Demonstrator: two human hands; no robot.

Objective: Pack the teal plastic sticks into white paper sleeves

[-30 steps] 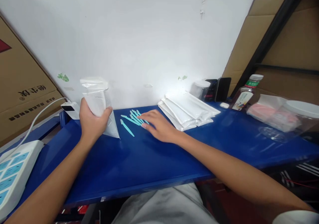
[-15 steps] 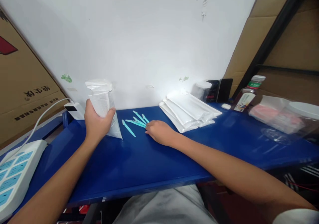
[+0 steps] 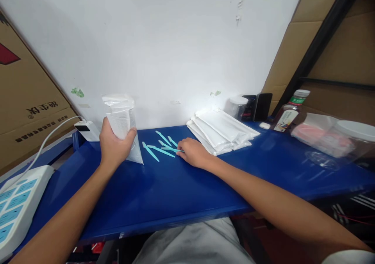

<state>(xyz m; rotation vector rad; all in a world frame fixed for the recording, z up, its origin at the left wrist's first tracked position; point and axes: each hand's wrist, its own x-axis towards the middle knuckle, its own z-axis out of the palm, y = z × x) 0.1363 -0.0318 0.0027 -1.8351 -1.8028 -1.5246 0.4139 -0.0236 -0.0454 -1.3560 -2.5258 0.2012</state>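
Observation:
My left hand is wrapped round a white plastic pouch, held upright above the left side of the blue table. The pouch's lower corner hangs close to the tabletop. My right hand pinches the end of one turquoise eyebrow razor, its paler tip pointing left. Several more turquoise eyebrow razors lie loosely fanned between my two hands. Just behind my right hand is a stack of flat white pouches.
A white power strip and a power bank with a cable are on the left. Toward the right stand a clear jar, a phone, a bottle and a bag with pink contents. A white wall rises behind.
My right hand has shifted slightly right with one eyebrow razor lifted in its fingers. The razors near it have spread apart. My left hand holds the pouch as before.

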